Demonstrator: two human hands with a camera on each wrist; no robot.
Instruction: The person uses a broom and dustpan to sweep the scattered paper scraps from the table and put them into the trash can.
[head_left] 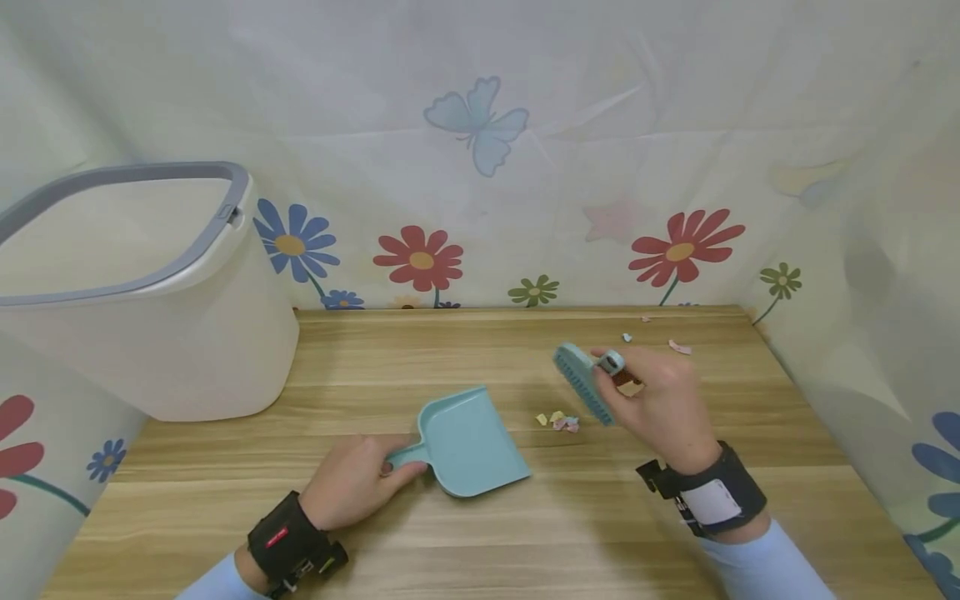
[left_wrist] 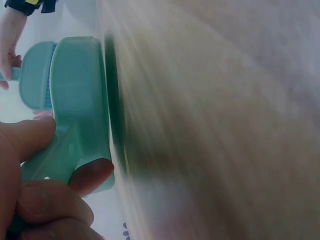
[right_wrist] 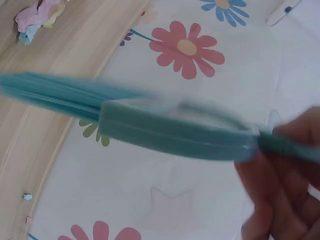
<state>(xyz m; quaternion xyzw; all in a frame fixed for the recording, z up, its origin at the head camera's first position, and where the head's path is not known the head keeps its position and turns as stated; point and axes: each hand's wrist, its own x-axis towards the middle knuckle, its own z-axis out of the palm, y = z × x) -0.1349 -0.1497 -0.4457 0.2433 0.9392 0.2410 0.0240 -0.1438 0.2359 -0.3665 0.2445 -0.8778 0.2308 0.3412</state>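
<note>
My left hand (head_left: 362, 481) grips the short handle of a light-blue dustpan (head_left: 471, 442), whose wide lip faces right, close over the table. In the left wrist view, thumb and fingers wrap the handle of the dustpan (left_wrist: 80, 85). A matching small brush (head_left: 582, 382) is held by its handle in my right hand (head_left: 660, 400), bristles angled down and to the left. Between pan and brush lies a little pile of crumpled paper scraps (head_left: 564, 422), pink, yellow and blue. The right wrist view shows the brush (right_wrist: 175, 132) blurred, with the scraps (right_wrist: 37, 19) at the upper left.
A large white bin (head_left: 217, 350) with a grey rim stands at the left. Several more paper bits (head_left: 679, 347) lie near the back right of the wooden table (head_left: 405, 550). A flower-printed curtain (head_left: 337, 117) surrounds the back and sides.
</note>
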